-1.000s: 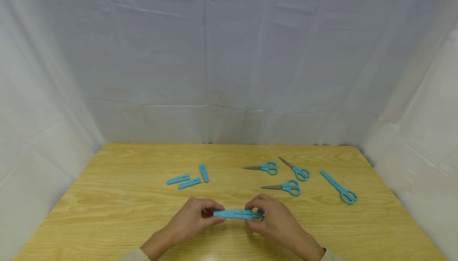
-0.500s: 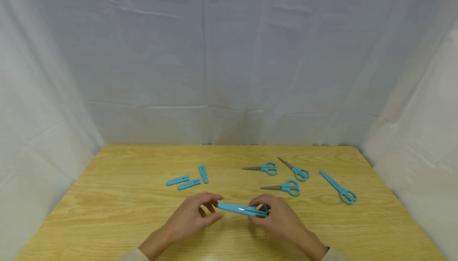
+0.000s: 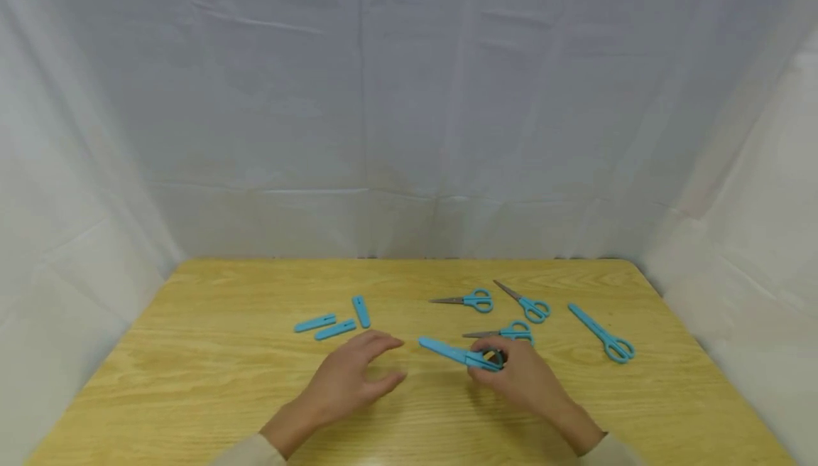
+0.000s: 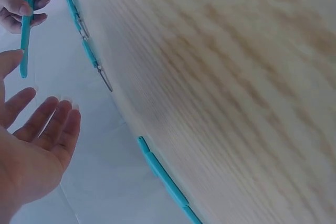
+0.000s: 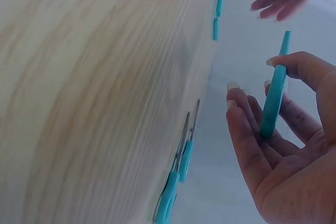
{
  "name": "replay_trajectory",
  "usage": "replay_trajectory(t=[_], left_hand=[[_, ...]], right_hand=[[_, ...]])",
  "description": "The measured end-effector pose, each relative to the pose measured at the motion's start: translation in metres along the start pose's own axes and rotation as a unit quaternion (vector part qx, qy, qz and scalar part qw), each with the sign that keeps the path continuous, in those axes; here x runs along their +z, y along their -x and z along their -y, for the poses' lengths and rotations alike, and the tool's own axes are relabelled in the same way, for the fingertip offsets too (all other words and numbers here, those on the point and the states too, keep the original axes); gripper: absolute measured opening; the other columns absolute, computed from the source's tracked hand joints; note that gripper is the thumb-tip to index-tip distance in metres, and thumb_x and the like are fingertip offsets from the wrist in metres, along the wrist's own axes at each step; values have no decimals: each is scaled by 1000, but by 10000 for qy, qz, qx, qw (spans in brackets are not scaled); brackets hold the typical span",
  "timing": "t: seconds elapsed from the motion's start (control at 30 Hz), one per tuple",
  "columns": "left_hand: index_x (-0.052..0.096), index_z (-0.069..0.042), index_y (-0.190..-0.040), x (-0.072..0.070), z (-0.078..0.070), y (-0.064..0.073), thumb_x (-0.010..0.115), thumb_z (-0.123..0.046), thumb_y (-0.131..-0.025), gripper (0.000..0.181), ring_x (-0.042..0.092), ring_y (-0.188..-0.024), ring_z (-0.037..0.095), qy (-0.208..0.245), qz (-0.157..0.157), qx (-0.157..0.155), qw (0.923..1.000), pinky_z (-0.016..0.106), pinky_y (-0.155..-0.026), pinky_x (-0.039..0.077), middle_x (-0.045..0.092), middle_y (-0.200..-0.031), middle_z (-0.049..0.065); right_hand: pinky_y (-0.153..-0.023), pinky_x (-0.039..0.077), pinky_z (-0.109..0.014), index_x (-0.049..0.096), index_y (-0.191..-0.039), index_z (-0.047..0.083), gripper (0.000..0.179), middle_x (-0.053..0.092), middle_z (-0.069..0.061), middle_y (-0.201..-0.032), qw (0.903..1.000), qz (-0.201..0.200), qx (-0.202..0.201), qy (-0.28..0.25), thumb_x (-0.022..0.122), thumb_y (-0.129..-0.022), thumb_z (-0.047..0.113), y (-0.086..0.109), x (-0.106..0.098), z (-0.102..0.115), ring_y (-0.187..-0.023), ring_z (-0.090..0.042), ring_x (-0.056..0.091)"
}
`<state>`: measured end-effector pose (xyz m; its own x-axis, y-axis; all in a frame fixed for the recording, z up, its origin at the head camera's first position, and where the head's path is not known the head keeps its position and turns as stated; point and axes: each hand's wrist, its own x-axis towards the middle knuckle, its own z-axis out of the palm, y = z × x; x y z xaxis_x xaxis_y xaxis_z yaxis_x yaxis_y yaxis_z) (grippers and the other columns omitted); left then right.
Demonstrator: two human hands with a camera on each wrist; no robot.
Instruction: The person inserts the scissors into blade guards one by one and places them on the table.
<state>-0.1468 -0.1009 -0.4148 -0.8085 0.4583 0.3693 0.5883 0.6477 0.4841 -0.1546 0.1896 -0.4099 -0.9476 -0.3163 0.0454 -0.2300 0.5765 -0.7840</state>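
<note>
My right hand [image 3: 520, 374] holds a pair of blue scissors [image 3: 444, 349] by the handles, above the table. A blue cap covers the blades, and the capped tip points left and slightly away. In the right wrist view the thumb and fingers pinch the scissors' handle [image 5: 274, 100]. To the left, my left hand [image 3: 348, 377] is apart from the scissors, with thumb and fingers spread and nothing between them. The left wrist view shows that left hand [image 4: 39, 140] with loosely extended fingers.
Blue blade caps [image 3: 315, 322], several pieces in all, lie left of centre on the wooden table [image 3: 192, 381]. Uncapped scissors [image 3: 478, 300] lie right of centre, one pair partly behind the right hand. Another capped pair [image 3: 601, 332] lies farther right. Pale curtains [image 3: 409, 111] enclose the back and sides.
The left hand has let go of the capped end and its fingers have spread. The right hand has carried the capped scissors to the right and slightly away, turning them at a slant.
</note>
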Motion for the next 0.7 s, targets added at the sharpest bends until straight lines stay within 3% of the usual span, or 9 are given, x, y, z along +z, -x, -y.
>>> replay_trajectory(t=[0.1,0.23,0.37,0.53,0.7], left_hand=[[65,-16,-121,4,0,-4,72,-37,-85,42,57,-108,15,-487,-14,407,9980,36,-88,50,60,-118,-4],[63,-13,-125,9,-2,-10,69,-38,-87,46,56,-112,22,-1018,218,766,9916,41,-91,49,60,-123,5],[60,-14,-128,14,-7,-16,66,-40,-89,48,55,-114,26,-1314,435,994,9854,44,-92,47,58,-127,9],[58,-14,-131,19,-12,-23,62,-42,-91,50,54,-116,26,-1580,588,1256,9777,44,-92,47,56,-129,10],[56,-16,-133,23,-16,-28,57,-45,-94,50,52,-117,25,-1952,776,1396,9677,42,-92,47,55,-131,8]], right_hand=[[-49,45,-26,69,-104,15,25,64,0,-89,9999,-88,99,-2,73,-85,33,0,-7,-6,-69,-15,57],[-53,45,-27,70,-106,14,28,64,1,-93,9991,-327,273,90,74,-85,32,0,-18,-17,-73,-16,54],[-59,47,-28,69,-109,12,31,64,1,-98,9970,-564,495,168,73,-85,31,3,-32,-29,-78,-16,54],[-57,44,-29,67,-114,6,38,62,-2,-90,9941,-763,709,316,72,-86,32,6,-49,-42,-72,-17,52],[-61,46,-31,64,-118,4,42,64,-5,-95,9911,-848,982,303,69,-88,33,6,-63,-55,-77,-18,55]])
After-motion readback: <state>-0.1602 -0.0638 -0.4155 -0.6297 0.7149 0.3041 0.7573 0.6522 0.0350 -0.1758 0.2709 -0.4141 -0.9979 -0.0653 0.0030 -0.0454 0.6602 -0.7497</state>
